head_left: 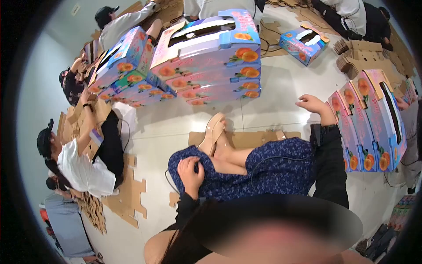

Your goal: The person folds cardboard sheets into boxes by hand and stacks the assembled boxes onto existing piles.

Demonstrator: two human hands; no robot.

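Note:
My left hand (190, 174) rests on my knee, over the dark blue patterned skirt (277, 169), fingers stretched over the cloth. A small black object (196, 167) shows beside its thumb. My right hand (311, 105) is held out over the white floor, fingers extended and holding nothing. A black device (323, 134) is strapped at that wrist. Just right of it stands a row of fruit-printed cartons (367, 121) in pink and blue, set on edge. My crossed legs lie on a flat cardboard sheet (246, 139).
Ahead are a tall stack of printed cartons (215, 57) and a smaller stack (125, 72) to its left. A single carton (303, 44) stands farther back. Flattened cardboard (127, 193) lies at left, near a seated person (85, 165). Brown cardboard pieces (365, 57) pile up at back right.

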